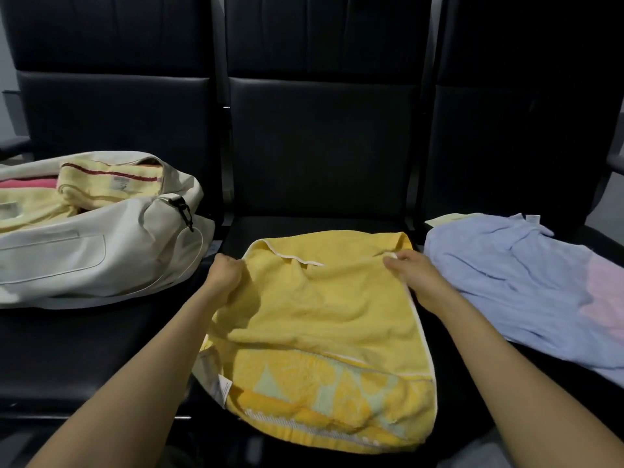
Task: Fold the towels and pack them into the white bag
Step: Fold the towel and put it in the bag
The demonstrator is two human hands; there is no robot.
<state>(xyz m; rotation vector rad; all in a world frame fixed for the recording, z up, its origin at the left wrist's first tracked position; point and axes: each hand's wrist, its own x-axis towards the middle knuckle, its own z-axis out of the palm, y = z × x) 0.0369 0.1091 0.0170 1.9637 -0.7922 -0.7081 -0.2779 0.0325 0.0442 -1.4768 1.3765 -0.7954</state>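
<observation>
A yellow towel (324, 319) lies partly folded on the middle black seat, its patterned end hanging toward me. My left hand (224, 270) grips the towel's left edge near the far corner. My right hand (410, 270) pinches its right far corner. The white bag (101, 251) lies open on the left seat, with a pale yellow folded towel (108, 189) and a pink one (27, 182) inside it. A light blue towel (513, 282) with a pink patch is spread loosely on the right seat.
The row of black padded seats (320, 146) has tall backrests behind everything. A black buckle (184, 207) hangs on the bag's right end. Seat gaps run between the cushions on either side of the yellow towel.
</observation>
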